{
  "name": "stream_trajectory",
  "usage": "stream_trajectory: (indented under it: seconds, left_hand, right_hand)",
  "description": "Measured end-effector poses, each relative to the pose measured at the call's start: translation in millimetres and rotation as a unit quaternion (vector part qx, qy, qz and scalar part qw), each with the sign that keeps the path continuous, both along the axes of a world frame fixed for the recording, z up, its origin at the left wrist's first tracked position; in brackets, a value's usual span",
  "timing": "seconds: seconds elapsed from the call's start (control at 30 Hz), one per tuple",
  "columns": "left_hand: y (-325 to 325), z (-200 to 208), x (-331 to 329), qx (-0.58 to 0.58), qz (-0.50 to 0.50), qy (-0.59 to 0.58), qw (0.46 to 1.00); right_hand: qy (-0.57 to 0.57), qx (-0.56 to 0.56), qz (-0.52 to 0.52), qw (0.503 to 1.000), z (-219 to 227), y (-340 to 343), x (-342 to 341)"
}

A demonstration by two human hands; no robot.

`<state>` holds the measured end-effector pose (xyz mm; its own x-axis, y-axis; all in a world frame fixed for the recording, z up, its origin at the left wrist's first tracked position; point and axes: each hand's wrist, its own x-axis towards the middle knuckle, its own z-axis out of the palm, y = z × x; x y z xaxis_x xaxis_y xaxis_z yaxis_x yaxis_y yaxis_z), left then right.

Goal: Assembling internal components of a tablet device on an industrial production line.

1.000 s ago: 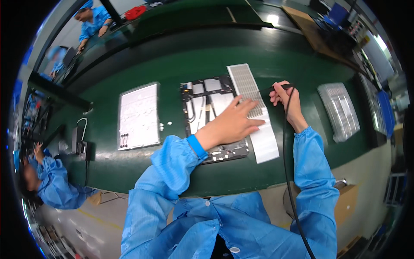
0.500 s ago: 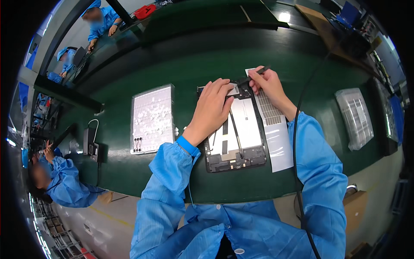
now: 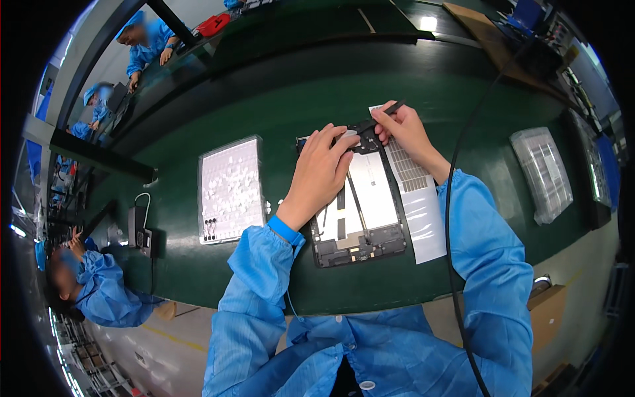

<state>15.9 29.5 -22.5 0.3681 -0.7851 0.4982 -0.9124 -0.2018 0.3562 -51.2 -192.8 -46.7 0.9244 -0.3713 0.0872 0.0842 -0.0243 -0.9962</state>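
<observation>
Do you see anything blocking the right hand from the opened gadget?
Nothing visible does: the right hand holds a black tool at the top of the gadget. The left hand is beside the tool, not between.

Left grip (image 3: 321, 171) over device (image 3: 372, 192); right grip (image 3: 405, 134) holding black tool (image 3: 397, 106).
</observation>
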Motion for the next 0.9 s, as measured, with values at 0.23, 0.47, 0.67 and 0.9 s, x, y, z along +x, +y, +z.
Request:
stream_trajectory:
  seconds: [0.23, 0.47, 0.67, 0.9]
  left_hand:
    - [-0.3, -2.4, 1.7, 0.001, 0.0, 0.016, 1.0]
    - [-1.7, -0.3, 0.1, -0.002, -0.001, 0.018, 1.0]
    - [-1.7, -1.7, 0.9, -0.014, -0.004, 0.032, 0.999]
    - [-1.1, -1.4, 1.8, -0.009, -0.007, 0.029, 1.0]
  right_hand:
    - [-0.006, -0.005, -0.002, 1.0, -0.3, 0.2, 0.9]
    - [-0.01, 0.004, -0.004, 1.0, -0.8, -1.9, -0.6]
    - [-0.07, 0.051, -0.021, 0.996, -0.5, -0.5, -2.0]
    - [-0.007, 0.027, 0.002, 1.0, 2.8, 0.1, -0.2]
